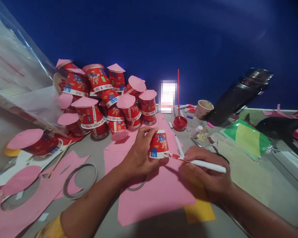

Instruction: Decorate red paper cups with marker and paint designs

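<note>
My left hand (140, 153) is wrapped round a red patterned paper cup (160, 142), held upside down with its plain white band at the bottom. In my right hand (208, 173) is a white marker pen (207, 165) with a red, smeared front end. The tip of the pen touches or nearly touches the white band of the cup. Under both hands lies a sheet of pink paper (159, 201). A grey ring (136, 188) on it is partly hidden by my left wrist.
Stacked red cups with pink paper tops (89, 112) stand at the back left. A pot of red paint (180, 123) holds an upright brush. Behind it on the right are a patterned cup (204, 109) and a black flask (233, 94). Pink offcuts (39, 195) lie left.
</note>
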Available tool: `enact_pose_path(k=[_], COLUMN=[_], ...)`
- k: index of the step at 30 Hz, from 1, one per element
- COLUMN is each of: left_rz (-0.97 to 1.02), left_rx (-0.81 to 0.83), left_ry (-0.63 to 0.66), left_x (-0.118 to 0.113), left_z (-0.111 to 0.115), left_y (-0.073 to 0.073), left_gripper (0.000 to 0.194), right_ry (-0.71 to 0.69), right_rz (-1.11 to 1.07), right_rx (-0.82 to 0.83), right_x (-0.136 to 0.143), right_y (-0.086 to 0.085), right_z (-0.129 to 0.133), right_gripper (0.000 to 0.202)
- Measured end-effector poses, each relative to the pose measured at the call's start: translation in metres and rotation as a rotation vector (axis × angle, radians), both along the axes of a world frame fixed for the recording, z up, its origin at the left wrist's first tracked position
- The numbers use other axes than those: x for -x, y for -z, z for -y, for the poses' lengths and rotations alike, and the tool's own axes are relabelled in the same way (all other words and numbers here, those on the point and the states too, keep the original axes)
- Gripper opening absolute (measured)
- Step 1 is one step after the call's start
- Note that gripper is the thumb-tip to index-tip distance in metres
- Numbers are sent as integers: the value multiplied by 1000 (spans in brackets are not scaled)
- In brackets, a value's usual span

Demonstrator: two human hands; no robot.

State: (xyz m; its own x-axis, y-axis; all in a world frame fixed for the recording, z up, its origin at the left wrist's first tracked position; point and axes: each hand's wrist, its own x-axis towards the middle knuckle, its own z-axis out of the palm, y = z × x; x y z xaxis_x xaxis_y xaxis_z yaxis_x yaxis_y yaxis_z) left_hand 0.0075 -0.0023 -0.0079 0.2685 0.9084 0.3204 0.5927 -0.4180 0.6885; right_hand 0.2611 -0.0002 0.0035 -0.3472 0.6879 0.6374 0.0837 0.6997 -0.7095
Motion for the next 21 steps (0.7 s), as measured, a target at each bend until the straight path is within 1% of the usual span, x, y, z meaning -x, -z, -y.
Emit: enact_pose_path(k=[3,7,8,11,15,21], left_rz=[22,51,54,59,71,80], left_rx=[-9,11,24,48,66,77], left_ry=[15,23,20,17,22,10], left_x=[1,-1,-2,-4,-5,-6], left_z=[-1,1,2,4,4,5], left_y=[0,-4,-5,-6,-5,-6], left_gripper=[92,88,86,84,84,82], right_ry=[-1,136,150,113,51,7], right_rz=[-25,17,30,64,109,109], right_rx=[20,38,24,-47,-129,-175], right_x=[0,-1,-1,0,1,3], right_y=[1,3,3,3,1,-3], right_z=[4,9,9,7,5,4], right_gripper=[14,11,11,11,16,19])
